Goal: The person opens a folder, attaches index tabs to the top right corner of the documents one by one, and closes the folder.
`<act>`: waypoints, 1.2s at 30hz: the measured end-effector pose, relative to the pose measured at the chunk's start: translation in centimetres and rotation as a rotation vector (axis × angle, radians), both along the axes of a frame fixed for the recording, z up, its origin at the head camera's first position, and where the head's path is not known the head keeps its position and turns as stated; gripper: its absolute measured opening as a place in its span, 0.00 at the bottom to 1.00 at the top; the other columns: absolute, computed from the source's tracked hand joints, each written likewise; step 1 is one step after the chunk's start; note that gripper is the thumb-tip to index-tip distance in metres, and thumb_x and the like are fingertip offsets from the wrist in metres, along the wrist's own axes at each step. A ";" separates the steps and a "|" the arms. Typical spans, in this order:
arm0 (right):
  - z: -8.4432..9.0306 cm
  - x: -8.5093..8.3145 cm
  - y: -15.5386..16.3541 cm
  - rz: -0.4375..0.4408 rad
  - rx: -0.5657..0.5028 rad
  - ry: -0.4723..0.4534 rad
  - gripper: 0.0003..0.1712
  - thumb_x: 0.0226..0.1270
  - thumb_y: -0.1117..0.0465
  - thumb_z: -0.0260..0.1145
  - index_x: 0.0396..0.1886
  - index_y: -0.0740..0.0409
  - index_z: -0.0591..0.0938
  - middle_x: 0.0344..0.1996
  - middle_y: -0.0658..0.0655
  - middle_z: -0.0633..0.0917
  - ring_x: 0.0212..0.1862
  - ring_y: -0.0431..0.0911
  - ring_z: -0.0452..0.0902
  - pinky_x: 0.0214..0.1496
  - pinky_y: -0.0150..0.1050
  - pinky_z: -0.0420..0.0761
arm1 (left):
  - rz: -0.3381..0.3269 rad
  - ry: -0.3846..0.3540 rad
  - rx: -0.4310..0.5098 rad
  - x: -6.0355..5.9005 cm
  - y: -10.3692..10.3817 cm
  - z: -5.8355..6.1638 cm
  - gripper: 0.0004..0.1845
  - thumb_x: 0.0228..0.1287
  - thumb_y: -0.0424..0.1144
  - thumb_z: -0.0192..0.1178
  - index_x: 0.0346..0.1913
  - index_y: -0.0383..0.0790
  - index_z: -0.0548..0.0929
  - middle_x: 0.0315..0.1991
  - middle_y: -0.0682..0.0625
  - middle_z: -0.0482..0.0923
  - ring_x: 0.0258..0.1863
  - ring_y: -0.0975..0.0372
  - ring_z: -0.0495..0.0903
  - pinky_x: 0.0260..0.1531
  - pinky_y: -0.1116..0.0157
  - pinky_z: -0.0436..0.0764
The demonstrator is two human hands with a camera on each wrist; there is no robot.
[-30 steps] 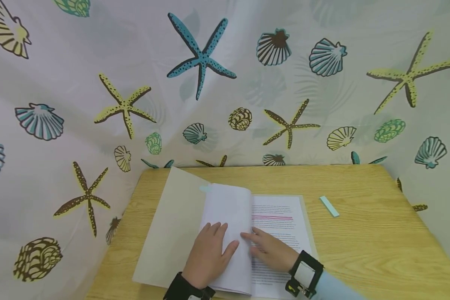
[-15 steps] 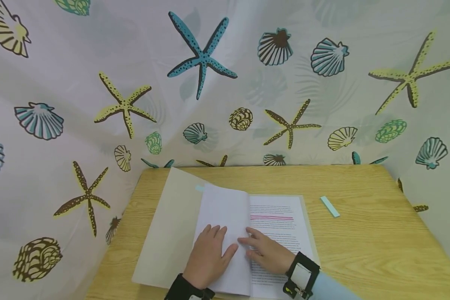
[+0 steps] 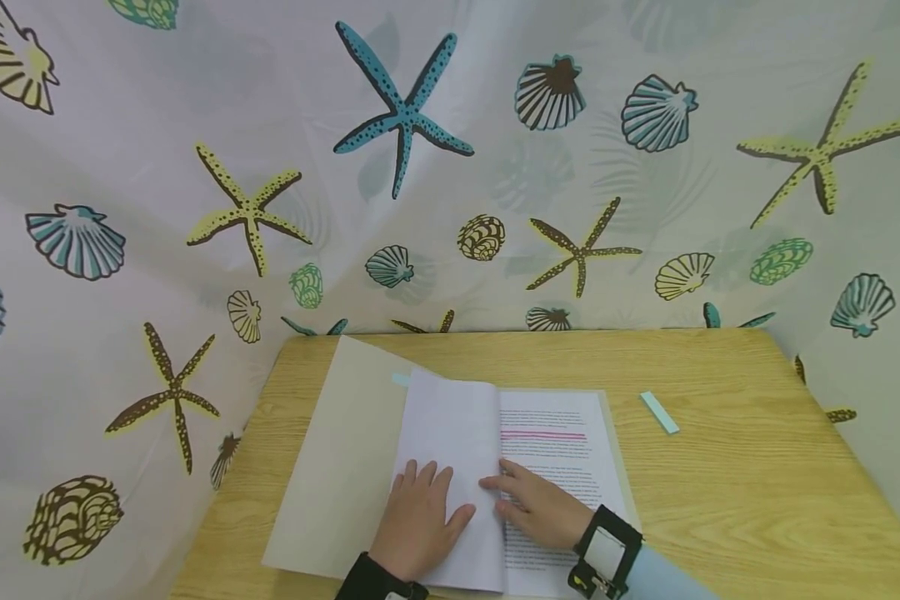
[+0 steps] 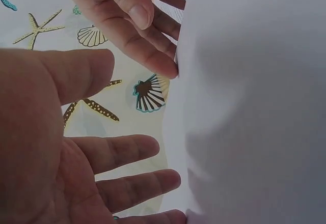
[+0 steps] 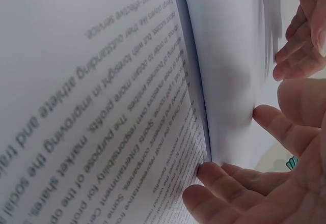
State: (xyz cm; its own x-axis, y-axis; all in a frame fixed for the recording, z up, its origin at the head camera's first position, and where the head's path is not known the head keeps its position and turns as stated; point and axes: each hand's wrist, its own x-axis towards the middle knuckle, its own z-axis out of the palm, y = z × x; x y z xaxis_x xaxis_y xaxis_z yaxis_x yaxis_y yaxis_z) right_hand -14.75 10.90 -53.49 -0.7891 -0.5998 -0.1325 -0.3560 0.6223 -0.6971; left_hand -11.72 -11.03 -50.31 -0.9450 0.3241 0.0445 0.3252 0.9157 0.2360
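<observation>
my left hand (image 3: 418, 523) lies flat with fingers straight on the turned white sheets (image 3: 450, 433), pinning them down. my right hand (image 3: 540, 508), fingers relaxed, grasping nothing, touches the printed page with the pink highlight (image 3: 562, 450), at six o'clock on the wooden tabletop (image 3: 720, 483).

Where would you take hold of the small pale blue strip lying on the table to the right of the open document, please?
Pinch the pale blue strip across its two long edges near the middle, coming from above with the right hand, which is nearer. It lies flat and slanted on the wooden table with bare wood around it; being thin, it probably needs a fingertip under one edge first.
</observation>
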 end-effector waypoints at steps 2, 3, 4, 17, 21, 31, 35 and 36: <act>0.0 0.0 0.0 -0.004 -0.001 -0.005 0.21 0.74 0.51 0.54 0.64 0.48 0.75 0.69 0.66 0.65 0.68 0.61 0.62 0.64 0.58 0.65 | -0.001 -0.004 0.000 0.0 0.0 0.0 0.32 0.64 0.58 0.57 0.57 0.32 0.78 0.55 0.34 0.76 0.59 0.36 0.70 0.56 0.40 0.68; 0.0 0.0 0.0 -0.006 -0.003 -0.007 0.21 0.74 0.52 0.54 0.64 0.48 0.75 0.69 0.65 0.65 0.68 0.60 0.62 0.64 0.58 0.65 | -0.001 -0.006 0.000 0.1 0.0 0.0 0.32 0.64 0.58 0.57 0.57 0.32 0.78 0.55 0.34 0.76 0.59 0.36 0.70 0.56 0.40 0.68; 0.0 0.0 0.0 -0.007 -0.005 -0.007 0.21 0.74 0.52 0.54 0.64 0.48 0.75 0.68 0.65 0.65 0.68 0.60 0.62 0.64 0.58 0.65 | -0.001 -0.009 0.000 0.1 0.0 0.1 0.32 0.64 0.58 0.57 0.57 0.32 0.78 0.55 0.34 0.76 0.59 0.36 0.70 0.56 0.40 0.68; 0.5 0.2 0.2 -0.030 -0.040 -0.026 0.20 0.75 0.53 0.52 0.63 0.49 0.75 0.68 0.61 0.68 0.69 0.57 0.63 0.65 0.57 0.65 | -0.001 0.003 0.020 0.3 0.2 0.7 0.32 0.63 0.57 0.59 0.57 0.32 0.78 0.55 0.35 0.76 0.60 0.38 0.70 0.55 0.40 0.69; 0.6 0.3 0.4 -0.036 -0.050 -0.031 0.20 0.75 0.52 0.52 0.63 0.48 0.75 0.68 0.60 0.69 0.68 0.56 0.63 0.65 0.56 0.65 | 0.001 0.006 0.025 0.3 0.2 0.8 0.31 0.63 0.57 0.59 0.56 0.32 0.78 0.55 0.36 0.76 0.59 0.39 0.71 0.55 0.40 0.69; 0.8 0.6 0.7 -0.038 -0.093 -0.023 0.20 0.76 0.53 0.51 0.63 0.48 0.75 0.67 0.60 0.70 0.68 0.55 0.63 0.65 0.56 0.65 | -0.012 0.029 0.035 0.4 0.6 1.3 0.31 0.62 0.56 0.60 0.56 0.32 0.79 0.55 0.36 0.77 0.59 0.40 0.71 0.55 0.40 0.69; 1.0 0.6 1.2 -0.054 -0.100 0.000 0.20 0.76 0.54 0.52 0.63 0.49 0.75 0.66 0.59 0.71 0.69 0.54 0.63 0.65 0.55 0.65 | -0.020 0.052 0.045 0.4 0.8 1.4 0.30 0.62 0.56 0.61 0.56 0.33 0.79 0.55 0.36 0.77 0.59 0.40 0.72 0.55 0.41 0.70; 1.0 0.5 1.5 -0.063 -0.102 0.008 0.20 0.76 0.55 0.52 0.64 0.50 0.75 0.66 0.59 0.72 0.68 0.54 0.64 0.65 0.55 0.65 | -0.023 0.056 0.044 0.4 0.9 1.4 0.30 0.62 0.56 0.60 0.56 0.33 0.79 0.55 0.37 0.77 0.59 0.41 0.72 0.55 0.41 0.70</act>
State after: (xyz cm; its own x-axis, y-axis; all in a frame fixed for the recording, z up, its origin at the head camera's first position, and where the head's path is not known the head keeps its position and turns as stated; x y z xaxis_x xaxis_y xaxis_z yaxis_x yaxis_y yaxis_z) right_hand -14.21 12.35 -52.46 -0.8267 -0.5586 -0.0670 -0.3238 0.5697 -0.7554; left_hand -11.33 -10.14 -48.86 -0.9328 0.3426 0.1116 0.3601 0.8970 0.2565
